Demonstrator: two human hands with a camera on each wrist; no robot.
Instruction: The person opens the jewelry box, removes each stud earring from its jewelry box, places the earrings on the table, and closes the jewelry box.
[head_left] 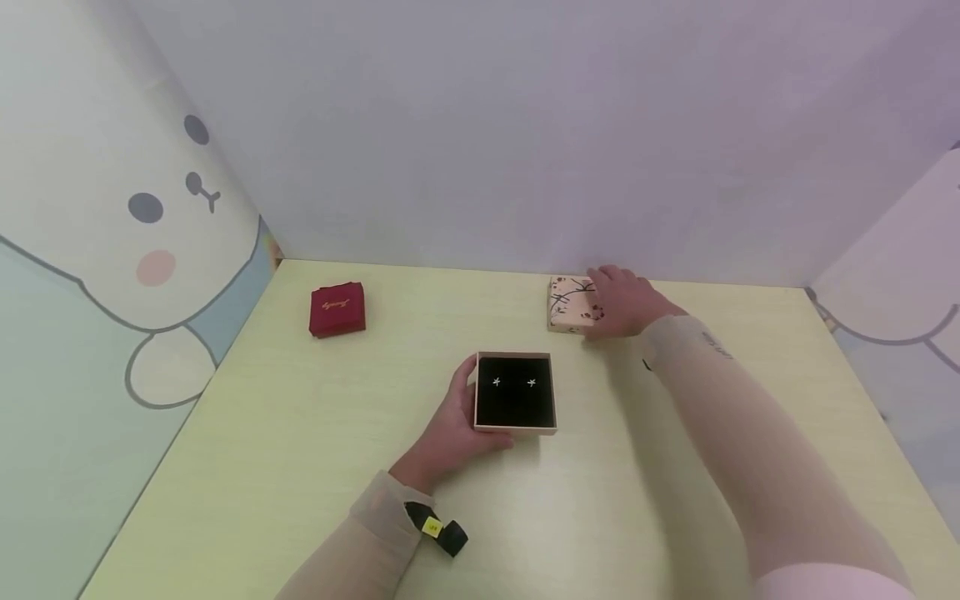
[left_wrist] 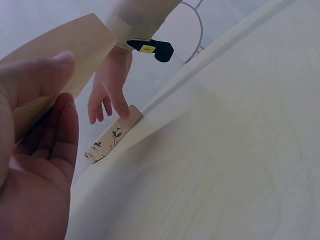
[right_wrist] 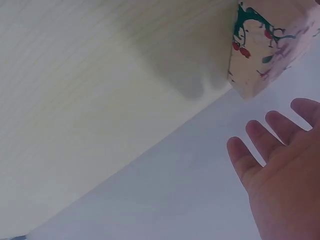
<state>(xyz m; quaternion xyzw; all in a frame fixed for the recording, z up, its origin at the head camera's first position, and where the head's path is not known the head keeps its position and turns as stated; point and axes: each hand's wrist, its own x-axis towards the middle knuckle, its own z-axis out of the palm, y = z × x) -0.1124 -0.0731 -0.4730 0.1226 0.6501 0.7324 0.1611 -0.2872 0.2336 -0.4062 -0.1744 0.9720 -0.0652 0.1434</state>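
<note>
My left hand (head_left: 453, 433) grips a small square jewelry box base (head_left: 517, 431) by its left side, thumb and fingers around the wall. Inside lies a black pad (head_left: 514, 410) with two small silver star-shaped earrings (head_left: 532, 383). In the left wrist view the pale outer side of the box (left_wrist: 85, 42) shows between thumb and fingers. At the table's back edge my right hand (head_left: 626, 304) is at the right end of a peach box lid (head_left: 572, 304) printed with branches and red berries. Its fingers (right_wrist: 244, 157) look straight and spread in the right wrist view, beside the lid (right_wrist: 265, 55).
A small dark red box (head_left: 337, 310) with gold lettering sits at the back left of the pale wooden table (head_left: 285, 433). A plain wall (head_left: 480, 150) rises behind the table, with cartoon-printed panels (head_left: 82, 275) at both sides.
</note>
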